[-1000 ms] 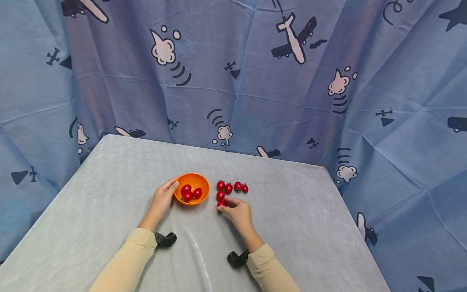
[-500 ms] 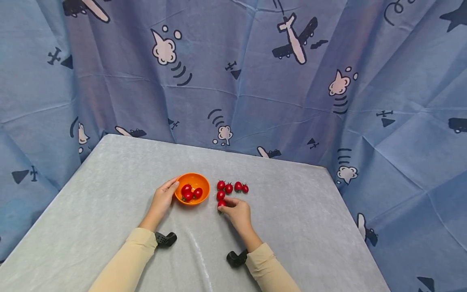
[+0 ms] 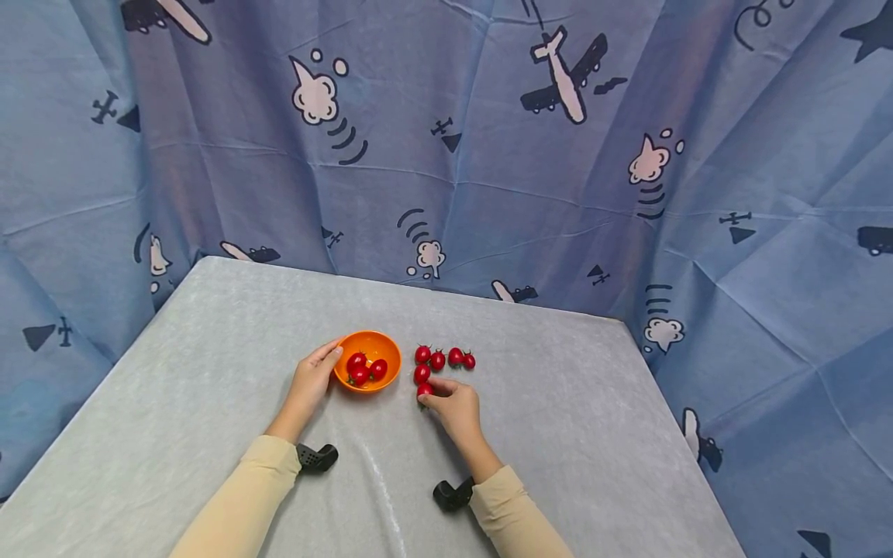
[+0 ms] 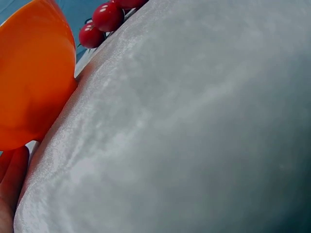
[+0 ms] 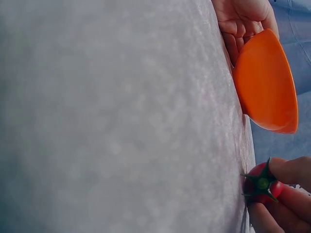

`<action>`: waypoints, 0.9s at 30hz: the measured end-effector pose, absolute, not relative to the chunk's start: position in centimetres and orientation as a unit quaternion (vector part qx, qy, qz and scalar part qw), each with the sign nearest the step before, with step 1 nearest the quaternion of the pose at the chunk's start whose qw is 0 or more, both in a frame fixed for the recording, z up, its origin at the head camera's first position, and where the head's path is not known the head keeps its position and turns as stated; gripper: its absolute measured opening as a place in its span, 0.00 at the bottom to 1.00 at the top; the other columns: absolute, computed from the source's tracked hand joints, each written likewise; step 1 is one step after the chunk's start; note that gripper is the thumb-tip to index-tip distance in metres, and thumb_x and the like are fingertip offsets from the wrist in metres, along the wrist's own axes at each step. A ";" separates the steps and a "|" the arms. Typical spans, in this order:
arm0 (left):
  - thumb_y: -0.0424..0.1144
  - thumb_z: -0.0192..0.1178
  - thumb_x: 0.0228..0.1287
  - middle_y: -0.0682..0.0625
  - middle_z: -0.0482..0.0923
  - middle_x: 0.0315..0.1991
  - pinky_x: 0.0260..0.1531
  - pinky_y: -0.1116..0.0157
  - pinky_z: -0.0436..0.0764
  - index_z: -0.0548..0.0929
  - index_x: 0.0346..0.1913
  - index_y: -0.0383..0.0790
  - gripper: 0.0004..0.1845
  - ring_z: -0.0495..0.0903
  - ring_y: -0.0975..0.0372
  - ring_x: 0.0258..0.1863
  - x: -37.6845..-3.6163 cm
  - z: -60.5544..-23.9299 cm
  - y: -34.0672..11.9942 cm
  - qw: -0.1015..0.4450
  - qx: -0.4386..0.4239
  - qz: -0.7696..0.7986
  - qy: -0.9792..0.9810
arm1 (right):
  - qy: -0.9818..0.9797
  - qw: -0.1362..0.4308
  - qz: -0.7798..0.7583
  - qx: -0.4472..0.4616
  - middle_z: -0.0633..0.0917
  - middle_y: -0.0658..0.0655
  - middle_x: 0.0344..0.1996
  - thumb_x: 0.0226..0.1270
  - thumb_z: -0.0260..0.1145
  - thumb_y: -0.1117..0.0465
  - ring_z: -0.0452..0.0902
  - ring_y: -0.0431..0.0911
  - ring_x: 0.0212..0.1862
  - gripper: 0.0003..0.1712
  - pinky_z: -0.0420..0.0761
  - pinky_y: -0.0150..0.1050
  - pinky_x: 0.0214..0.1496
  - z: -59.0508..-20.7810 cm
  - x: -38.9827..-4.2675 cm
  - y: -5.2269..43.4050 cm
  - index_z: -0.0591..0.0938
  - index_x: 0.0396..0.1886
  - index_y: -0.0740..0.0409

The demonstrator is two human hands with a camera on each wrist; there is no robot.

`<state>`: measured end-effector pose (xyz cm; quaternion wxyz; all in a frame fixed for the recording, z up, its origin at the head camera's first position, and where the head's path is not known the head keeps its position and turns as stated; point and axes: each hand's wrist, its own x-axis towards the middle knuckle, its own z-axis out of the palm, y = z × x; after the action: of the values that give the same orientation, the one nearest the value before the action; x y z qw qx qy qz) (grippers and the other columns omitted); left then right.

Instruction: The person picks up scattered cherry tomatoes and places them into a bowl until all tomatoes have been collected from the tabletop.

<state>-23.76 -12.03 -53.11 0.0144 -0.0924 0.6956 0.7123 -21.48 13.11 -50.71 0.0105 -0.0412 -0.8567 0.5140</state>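
Observation:
An orange bowl (image 3: 387, 368) with 3 cherry tomatoes (image 3: 358, 376) inside sits left of centre on the table. My left hand (image 3: 312, 380) grips its left side, thumb at the rim and fingers along the outer wall. My right hand (image 3: 456, 407) pinches a cherry tomato (image 5: 262, 182) between thumb and fingers, close to the tabletop, its green calyx facing the wrist camera. Just beyond that one lies another cherry tomato (image 3: 422, 373). Several more cherry tomatoes (image 3: 437, 359) form a row behind, running to the right.
A pale grey cloth covers the table (image 3: 572, 434). Behind it and on the right hangs a blue curtain (image 3: 391, 116) with plane prints. Black camera mounts (image 3: 453, 494) stick out from both wrists.
The right hand and its pinched cherry tomato have shifted very slightly right. The left hand and the bowl stay in place.

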 end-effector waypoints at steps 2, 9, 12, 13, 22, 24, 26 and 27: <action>0.48 0.50 0.77 0.45 0.68 0.73 0.75 0.57 0.63 0.72 0.70 0.38 0.26 0.62 0.56 0.76 -23.7 -53.1 -12.0 0.014 -0.093 0.712 0.695 | -0.854 0.009 0.518 -0.047 0.90 0.63 0.42 0.52 0.77 0.66 0.83 0.51 0.48 0.19 0.85 0.32 0.40 -50.8 -21.5 13.1 0.88 0.46 0.65; 0.48 0.50 0.77 0.44 0.68 0.73 0.75 0.57 0.63 0.72 0.70 0.38 0.26 0.62 0.56 0.76 -23.8 -53.2 -12.1 0.012 -0.094 0.713 0.695 | -0.851 0.015 0.522 -0.065 0.90 0.62 0.42 0.52 0.78 0.64 0.83 0.50 0.48 0.18 0.82 0.29 0.38 -50.1 -21.7 13.1 0.89 0.45 0.62; 0.48 0.50 0.77 0.44 0.68 0.72 0.75 0.56 0.64 0.72 0.70 0.38 0.26 0.62 0.56 0.76 -23.8 -53.3 -12.1 0.011 -0.095 0.713 0.694 | -0.848 0.020 0.526 -0.064 0.90 0.61 0.43 0.53 0.78 0.63 0.81 0.50 0.51 0.17 0.80 0.30 0.40 -49.5 -21.7 13.0 0.90 0.45 0.60; 0.48 0.50 0.77 0.44 0.68 0.72 0.75 0.56 0.64 0.72 0.70 0.38 0.26 0.62 0.56 0.76 -23.9 -53.3 -12.1 0.011 -0.094 0.714 0.694 | -0.847 0.021 0.527 -0.063 0.90 0.60 0.43 0.54 0.77 0.62 0.81 0.51 0.52 0.17 0.80 0.31 0.41 -49.3 -21.8 12.9 0.90 0.45 0.59; 0.46 0.50 0.77 0.44 0.69 0.72 0.75 0.57 0.64 0.72 0.70 0.37 0.25 0.63 0.56 0.75 -23.9 -53.3 -12.1 0.008 -0.091 0.717 0.691 | -0.848 0.036 0.526 -0.053 0.90 0.59 0.44 0.57 0.76 0.60 0.80 0.51 0.53 0.17 0.86 0.42 0.48 -47.9 -22.0 12.4 0.90 0.46 0.57; 0.46 0.50 0.77 0.43 0.69 0.72 0.75 0.57 0.64 0.72 0.70 0.37 0.25 0.63 0.55 0.75 -23.9 -53.3 -12.1 0.008 -0.092 0.716 0.692 | -0.845 0.036 0.530 -0.054 0.90 0.59 0.44 0.57 0.76 0.60 0.79 0.50 0.53 0.16 0.86 0.41 0.48 -47.7 -22.1 12.3 0.90 0.46 0.57; 0.46 0.50 0.77 0.43 0.69 0.72 0.75 0.57 0.64 0.72 0.70 0.37 0.25 0.62 0.56 0.75 -23.9 -53.3 -12.1 0.008 -0.092 0.716 0.692 | -0.846 0.037 0.530 -0.052 0.90 0.59 0.43 0.56 0.76 0.61 0.79 0.50 0.52 0.16 0.86 0.38 0.46 -47.5 -22.2 12.2 0.90 0.46 0.57; 0.46 0.50 0.77 0.43 0.69 0.72 0.75 0.57 0.64 0.72 0.70 0.37 0.25 0.62 0.56 0.75 -23.9 -53.3 -12.1 0.007 -0.092 0.716 0.692 | -0.846 0.039 0.529 -0.050 0.90 0.59 0.43 0.56 0.76 0.61 0.79 0.50 0.52 0.16 0.85 0.37 0.44 -47.4 -22.3 12.2 0.90 0.46 0.57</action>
<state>-23.85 -12.06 -53.34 0.0074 -0.0919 0.6923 0.7157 -22.29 12.18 -47.39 0.0394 -0.0497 -0.8465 0.5286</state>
